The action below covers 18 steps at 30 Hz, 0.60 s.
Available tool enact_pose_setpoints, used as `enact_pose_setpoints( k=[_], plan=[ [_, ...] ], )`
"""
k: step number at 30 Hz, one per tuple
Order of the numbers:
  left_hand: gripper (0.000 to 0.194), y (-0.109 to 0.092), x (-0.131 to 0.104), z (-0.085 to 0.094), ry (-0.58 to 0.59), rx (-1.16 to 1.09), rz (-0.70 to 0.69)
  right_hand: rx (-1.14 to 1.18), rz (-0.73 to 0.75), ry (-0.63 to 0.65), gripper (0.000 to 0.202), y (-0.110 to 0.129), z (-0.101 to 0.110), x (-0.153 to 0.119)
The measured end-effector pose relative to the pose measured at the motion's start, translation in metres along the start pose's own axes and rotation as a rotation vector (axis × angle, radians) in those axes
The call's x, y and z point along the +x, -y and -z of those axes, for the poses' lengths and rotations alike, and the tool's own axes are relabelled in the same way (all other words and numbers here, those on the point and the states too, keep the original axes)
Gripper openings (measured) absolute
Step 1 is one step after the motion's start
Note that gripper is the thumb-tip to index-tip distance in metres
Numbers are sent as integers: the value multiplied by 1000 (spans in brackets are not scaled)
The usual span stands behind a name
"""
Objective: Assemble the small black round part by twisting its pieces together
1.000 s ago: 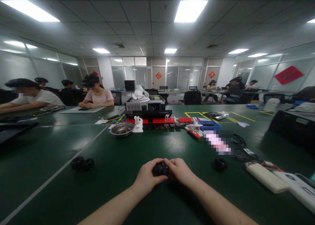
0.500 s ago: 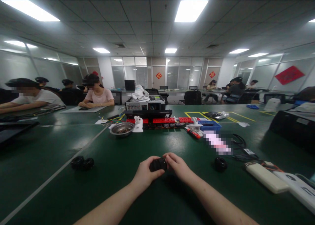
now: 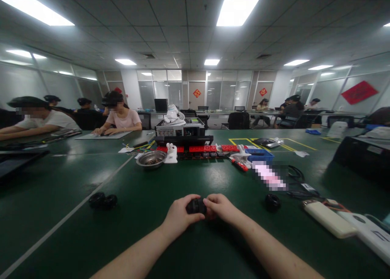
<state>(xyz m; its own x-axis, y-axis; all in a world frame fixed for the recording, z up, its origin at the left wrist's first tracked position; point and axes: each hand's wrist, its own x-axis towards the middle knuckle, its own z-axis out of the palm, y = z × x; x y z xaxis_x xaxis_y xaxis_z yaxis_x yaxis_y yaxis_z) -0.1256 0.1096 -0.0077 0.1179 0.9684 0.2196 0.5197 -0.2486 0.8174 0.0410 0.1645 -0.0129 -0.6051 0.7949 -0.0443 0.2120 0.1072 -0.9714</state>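
Two hands meet over green table (image 3: 128, 230), head view only. Left hand (image 3: 180, 214) and right hand (image 3: 219, 208) both closed around small black round part (image 3: 196, 206), held between fingertips just above table, in front of body. Step in hand seems fitting or twisting of part; exact joint hidden by fingers. Next move likely needs steady counter-hold from one hand while other turns. Near: two black rings (image 3: 102, 200) at left, one black ring (image 3: 272, 202) at right, metal bowl (image 3: 151, 159) farther back.
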Motion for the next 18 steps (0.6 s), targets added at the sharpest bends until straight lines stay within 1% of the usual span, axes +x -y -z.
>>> enact_pose_setpoints(
  k=[2, 4, 6, 8, 10, 13, 15, 16, 18],
  plan=[
    [43, 4, 2, -2, 71, -142, 90, -26, 67, -26, 34, 6, 0, -4],
    [42, 8, 6, -6, 127, -293, 187, -86, 154, -41, 31, 11, 0, -7],
    [41, 11, 9, -8, 123, -376, 246, -121, 213, -38, 35, 13, 0, -9],
    [41, 10, 10, -9, 87, -385, 264, -75, 206, -44, 41, 12, -1, -8],
    [41, 8, 9, -7, 39, -298, 212, -9, 150, -90, 41, 7, -1, -5],
    [42, 3, 4, -4, -25, -45, 47, -34, -12, -133, 44, 0, -2, 0],
    [44, 0, 1, -3, -33, 66, -30, -104, -103, -95, 48, -4, -3, 1],
    [45, 0, 0, -3, -29, 87, -43, -129, -125, -71, 49, -5, -4, 1],
    [47, -1, -1, -3, -21, 98, -43, -160, -119, -54, 48, -6, -5, 1]
  ],
)
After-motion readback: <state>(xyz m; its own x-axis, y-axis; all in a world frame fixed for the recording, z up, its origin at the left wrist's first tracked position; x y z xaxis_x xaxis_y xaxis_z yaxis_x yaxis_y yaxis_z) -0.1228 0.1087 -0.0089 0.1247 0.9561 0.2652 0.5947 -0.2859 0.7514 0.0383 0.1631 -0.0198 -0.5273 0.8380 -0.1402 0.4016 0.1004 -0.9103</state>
